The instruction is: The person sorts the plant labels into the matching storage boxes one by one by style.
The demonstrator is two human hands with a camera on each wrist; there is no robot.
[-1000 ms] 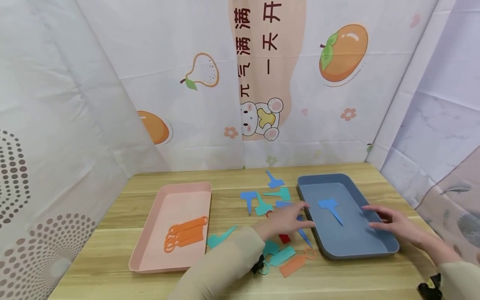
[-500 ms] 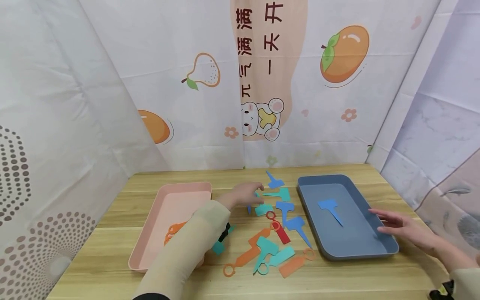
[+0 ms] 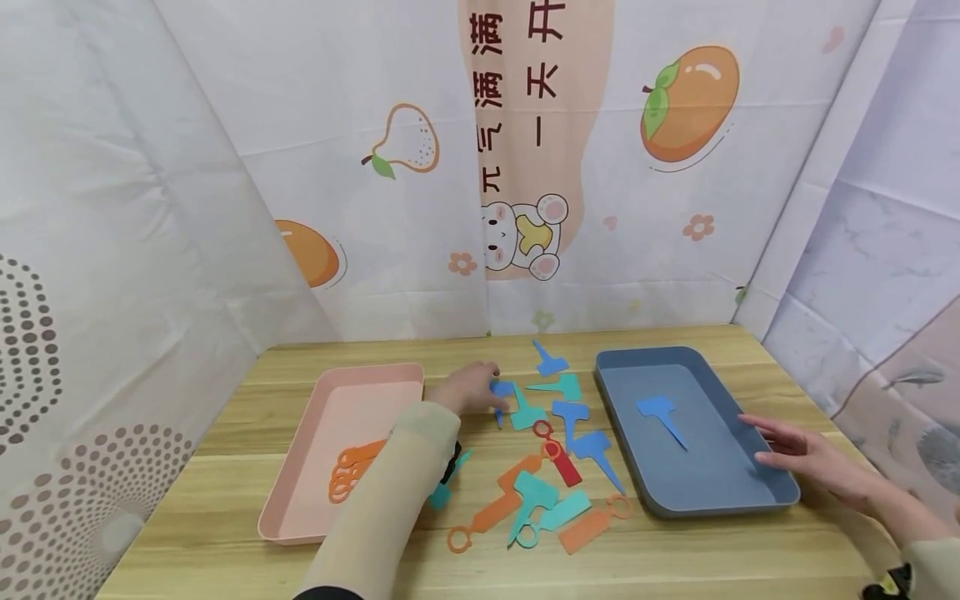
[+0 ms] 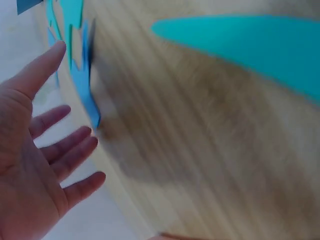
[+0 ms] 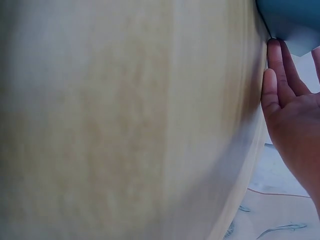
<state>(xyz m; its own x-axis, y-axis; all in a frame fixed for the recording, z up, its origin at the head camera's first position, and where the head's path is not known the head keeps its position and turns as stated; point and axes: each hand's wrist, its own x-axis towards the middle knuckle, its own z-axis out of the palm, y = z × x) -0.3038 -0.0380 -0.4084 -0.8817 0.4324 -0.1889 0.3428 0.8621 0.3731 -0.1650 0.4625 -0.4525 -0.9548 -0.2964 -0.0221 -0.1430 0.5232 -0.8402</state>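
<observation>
My left hand reaches over the left side of the scattered plant labels, beside a blue T-shaped label. In the left wrist view the fingers of this hand are spread and hold nothing; the blue label stands out just past the fingertips. A teal T-shaped label lies right of it. At the right rim of the blue-grey tray, my right hand rests with relaxed fingers touching the side. Inside that tray is one blue T-shaped label.
A pink tray on the left holds several orange ring-ended tags, partly behind my left sleeve. Between the trays lie more blue, teal, orange and red labels, including a red ring-ended tag. A printed curtain hangs behind the wooden table.
My left hand has moved left from beside the blue-grey tray to the blue label at the left of the spread. My right hand has shifted slightly right along the tray's rim.
</observation>
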